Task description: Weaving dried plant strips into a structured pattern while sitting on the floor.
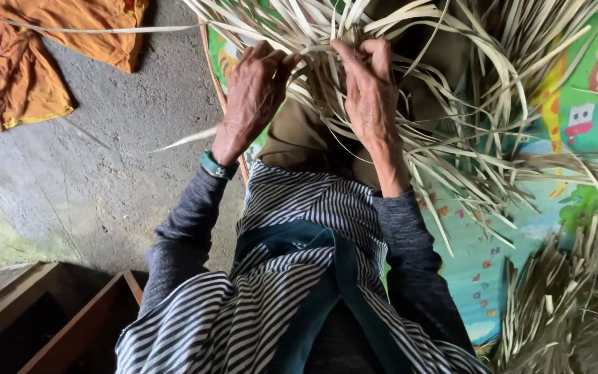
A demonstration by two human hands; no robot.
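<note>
Pale leaf strips [451,131] fan out over the person's lap and across the colourful mat [590,118] on the concrete floor [105,173]. Both hands work the woven centre: the left hand [254,93] pinches a strip, its grip closed on it, while the right hand [368,90] presses curled fingers over crossing strips (probably keeping them tight). An orange cloth [36,55] lies beyond the mat's left edge.

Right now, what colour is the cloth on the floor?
Orange; the cloth shows best in the head view, upper left.
</note>
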